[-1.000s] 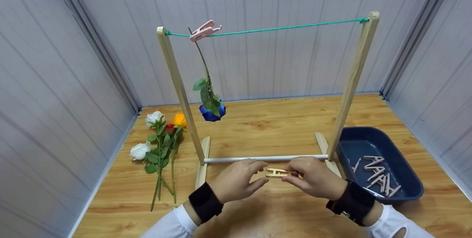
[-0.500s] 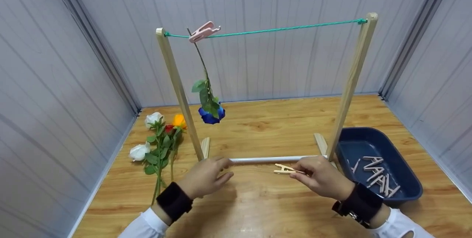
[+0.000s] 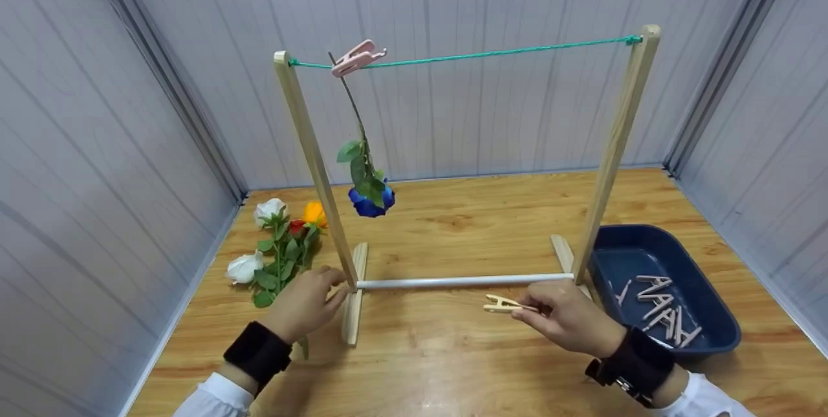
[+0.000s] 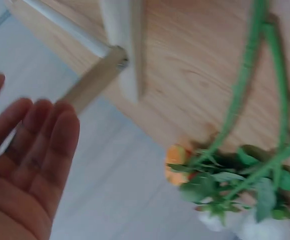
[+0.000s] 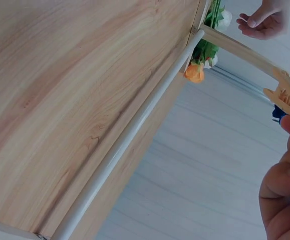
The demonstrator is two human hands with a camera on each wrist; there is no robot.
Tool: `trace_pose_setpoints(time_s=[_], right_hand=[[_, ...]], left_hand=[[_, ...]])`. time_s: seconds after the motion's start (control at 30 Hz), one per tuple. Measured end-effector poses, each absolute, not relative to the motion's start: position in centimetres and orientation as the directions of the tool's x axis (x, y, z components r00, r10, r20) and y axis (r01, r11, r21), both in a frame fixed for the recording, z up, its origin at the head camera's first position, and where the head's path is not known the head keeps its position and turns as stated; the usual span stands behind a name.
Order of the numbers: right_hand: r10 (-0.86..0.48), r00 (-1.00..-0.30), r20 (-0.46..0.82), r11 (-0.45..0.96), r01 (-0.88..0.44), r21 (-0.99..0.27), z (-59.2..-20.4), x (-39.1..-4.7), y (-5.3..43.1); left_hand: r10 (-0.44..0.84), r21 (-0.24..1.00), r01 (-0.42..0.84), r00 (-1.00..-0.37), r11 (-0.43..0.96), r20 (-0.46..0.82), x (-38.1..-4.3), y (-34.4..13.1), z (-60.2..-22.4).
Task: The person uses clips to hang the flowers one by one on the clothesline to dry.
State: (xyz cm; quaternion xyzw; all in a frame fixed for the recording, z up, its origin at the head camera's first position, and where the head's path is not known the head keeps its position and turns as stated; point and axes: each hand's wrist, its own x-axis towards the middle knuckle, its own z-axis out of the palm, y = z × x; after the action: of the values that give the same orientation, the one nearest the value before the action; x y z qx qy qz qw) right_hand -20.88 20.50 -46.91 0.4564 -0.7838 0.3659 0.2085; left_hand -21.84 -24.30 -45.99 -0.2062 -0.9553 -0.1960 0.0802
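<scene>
My right hand [image 3: 569, 317] pinches a pale yellow clothespin [image 3: 501, 304] by one end, its other end pointing left; the right wrist view shows the same clothespin [image 5: 284, 95] at the fingertips. My left hand [image 3: 307, 304] is over the table beside the rack's left post, with nothing in it and its fingers loosely bent in the left wrist view. Just behind it lie several roses: white [image 3: 246, 267], orange [image 3: 315, 213] and red [image 3: 297, 225], their stems partly hidden by the hand. A blue rose [image 3: 372, 200] hangs head down from the green cord [image 3: 485, 55], held by a pink clothespin [image 3: 354, 60].
The wooden rack has a left post [image 3: 314, 158], a right post [image 3: 614, 152] and a white bar [image 3: 466, 282] low between them. At the right stands a dark blue basin [image 3: 647, 229] with several pink clothespins [image 3: 658, 304] in it.
My left hand has moved left, away from the yellow clothespin, to the roses beside the left post. The right hand has shifted slightly right and keeps its pinch on the clothespin.
</scene>
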Motion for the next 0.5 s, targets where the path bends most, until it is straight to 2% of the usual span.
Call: trace_pose_setpoints(time_s=[0.17, 0.3, 0.5], right_hand=[[-0.559, -0.487, 0.671, 0.302, -0.873, -0.382, -46.9, -20.7, 20.5], [-0.564, -0.489, 0.665, 0.301, -0.872, -0.387, -47.0, -20.6, 20.6], [-0.565, -0.494, 0.661, 0.304, -0.869, -0.390, -47.3, -20.5, 20.7]], left_hand=[[0.187, 0.354, 0.274, -0.947, 0.894, 0.261, -22.2, -25.7, -46.5], [0.094, 0.340, 0.183, -0.960, 0.922, 0.262, -22.8, -27.0, -47.0], [-0.008, 0.337, 0.049, -0.986, 0.940, 0.166, -23.3, -28.9, -47.6]])
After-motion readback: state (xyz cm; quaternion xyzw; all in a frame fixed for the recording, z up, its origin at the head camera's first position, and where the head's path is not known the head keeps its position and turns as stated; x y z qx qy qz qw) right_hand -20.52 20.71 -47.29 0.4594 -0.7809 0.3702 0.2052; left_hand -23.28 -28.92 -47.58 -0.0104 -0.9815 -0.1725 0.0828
